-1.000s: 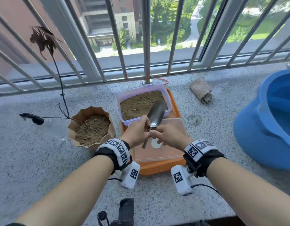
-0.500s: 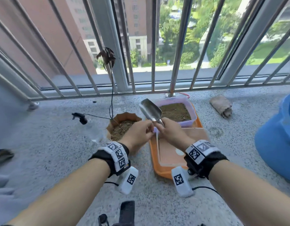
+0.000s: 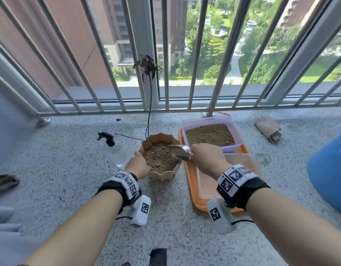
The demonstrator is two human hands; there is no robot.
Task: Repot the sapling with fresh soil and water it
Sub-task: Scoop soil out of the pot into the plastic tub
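With scoop (image 3: 180, 153) gripped in right hand (image 3: 206, 157), blade pointing left over pot (image 3: 162, 174), soil just below. Left hand (image 3: 138, 165) cupped against pot's near-left rim, fingers hidden, grip unclear. Sapling (image 3: 149, 104): thin, upright, wilted dark leaves, rooted at far side.

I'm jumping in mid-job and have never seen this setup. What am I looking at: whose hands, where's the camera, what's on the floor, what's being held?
There is no robot: a person's bare hands, with marker bands on the wrists, seen from a head-worn camera looking down. The right hand grips a metal scoop over the soil in the flower pot, where the sapling stands. The left hand holds the pot's rim. A spray bottle stands left of the pot; the soil tub sits on an orange tray to its right.
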